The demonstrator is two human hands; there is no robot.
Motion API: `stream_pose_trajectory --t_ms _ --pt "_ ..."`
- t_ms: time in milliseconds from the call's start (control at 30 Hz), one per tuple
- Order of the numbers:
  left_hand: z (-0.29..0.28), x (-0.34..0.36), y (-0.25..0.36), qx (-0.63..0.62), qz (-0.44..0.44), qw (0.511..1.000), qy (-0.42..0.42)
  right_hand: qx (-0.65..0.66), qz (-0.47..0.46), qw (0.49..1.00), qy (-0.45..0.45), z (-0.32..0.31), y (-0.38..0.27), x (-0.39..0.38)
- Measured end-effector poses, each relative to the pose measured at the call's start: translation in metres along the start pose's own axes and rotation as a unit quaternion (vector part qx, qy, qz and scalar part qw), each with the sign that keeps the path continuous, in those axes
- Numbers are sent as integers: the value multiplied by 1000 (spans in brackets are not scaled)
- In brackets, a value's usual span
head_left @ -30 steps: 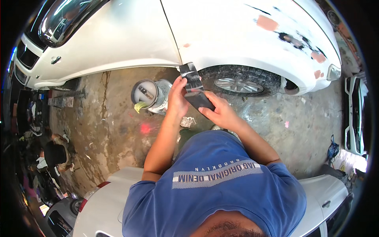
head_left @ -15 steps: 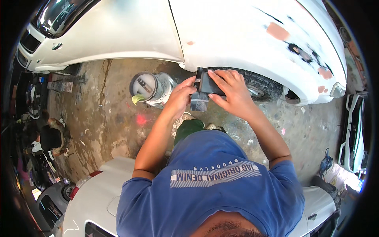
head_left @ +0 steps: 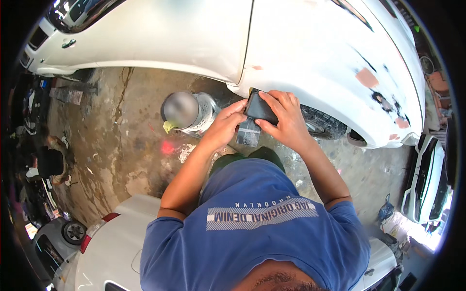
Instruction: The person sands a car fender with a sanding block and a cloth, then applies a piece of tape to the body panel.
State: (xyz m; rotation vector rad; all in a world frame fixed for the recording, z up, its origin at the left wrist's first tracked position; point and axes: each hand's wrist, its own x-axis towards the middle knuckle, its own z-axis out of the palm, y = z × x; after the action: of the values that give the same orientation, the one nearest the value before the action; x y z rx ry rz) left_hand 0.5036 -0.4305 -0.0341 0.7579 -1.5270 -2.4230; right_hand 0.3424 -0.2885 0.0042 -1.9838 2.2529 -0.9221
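Note:
A black rectangular block (head_left: pixel 262 107), like a sanding block, is between my hands in front of the white car's wheel. My right hand (head_left: pixel 287 115) grips it from the right, fingers over its upper edge and thumb underneath. My left hand (head_left: pixel 227 123) pinches at the block's left end, fingers closed against it. From under the block hangs a dark, thin sheet (head_left: pixel 248 134), possibly sandpaper, with a paler band across it. How the sheet runs behind the block is hidden.
A white car (head_left: pixel 170 34) with reddish filler patches (head_left: pixel 366 77) spans the far side. Left of my hands stands a bucket (head_left: pixel 206 111), a yellow-green scrap (head_left: pixel 168 126) at its rim. Another pale car (head_left: pixel 116 242) is close behind me. A front wheel (head_left: pixel 323 121) is at right.
The block has tilted and now covers the dark strip at its left end. My left fingers have moved closer against it. The view has shifted, moving the car's panels rightward.

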Motion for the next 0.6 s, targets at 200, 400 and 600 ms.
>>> stream_pose_trajectory --t_ms 200,400,600 --pt "-22 -2 4 12 26 1000 -12 0 -34 999 -10 21 1 17" --pt "-19 -19 14 25 45 998 34 50 -80 995 -29 30 8 33" --pt "-7 -34 24 -50 15 998 23 180 -97 975 -83 22 30 46"
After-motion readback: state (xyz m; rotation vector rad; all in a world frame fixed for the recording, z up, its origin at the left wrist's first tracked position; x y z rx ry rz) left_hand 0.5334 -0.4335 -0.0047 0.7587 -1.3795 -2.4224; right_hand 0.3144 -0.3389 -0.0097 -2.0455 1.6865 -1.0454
